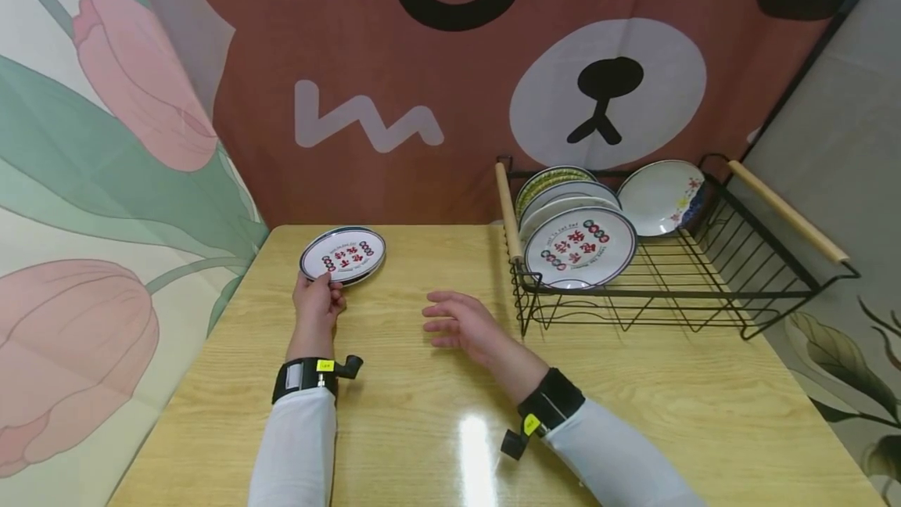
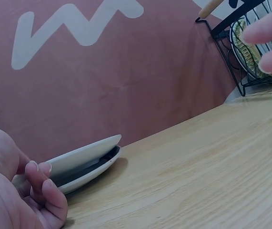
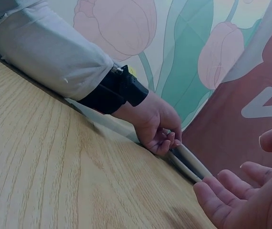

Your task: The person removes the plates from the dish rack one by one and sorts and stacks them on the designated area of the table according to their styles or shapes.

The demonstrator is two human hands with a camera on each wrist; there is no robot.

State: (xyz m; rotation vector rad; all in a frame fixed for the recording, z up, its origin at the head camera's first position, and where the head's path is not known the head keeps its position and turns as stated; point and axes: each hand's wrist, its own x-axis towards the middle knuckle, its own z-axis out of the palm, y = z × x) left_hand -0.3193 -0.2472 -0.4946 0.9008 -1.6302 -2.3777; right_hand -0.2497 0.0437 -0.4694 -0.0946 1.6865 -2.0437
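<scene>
Two stacked plates lie at the table's far left; the upper plate (image 1: 342,251) is white with a dark blue rim and red lettering. My left hand (image 1: 317,302) pinches the near edge of this upper plate, thumb on top. In the left wrist view the upper plate (image 2: 90,151) is tilted up at the hand's side, with a dark gap above the lower plate (image 2: 90,177). My right hand (image 1: 464,325) hovers over the middle of the table, fingers apart and holding nothing. In the right wrist view its fingers (image 3: 221,195) are loosely bent.
A black wire dish rack (image 1: 669,292) with wooden handles stands at the right. Several plates lean in its left part, a red-lettered plate (image 1: 580,249) foremost. A white flowered dish (image 1: 660,198) leans at the rack's back. A bear-print cloth (image 1: 366,186) hangs behind the wooden table (image 1: 408,413).
</scene>
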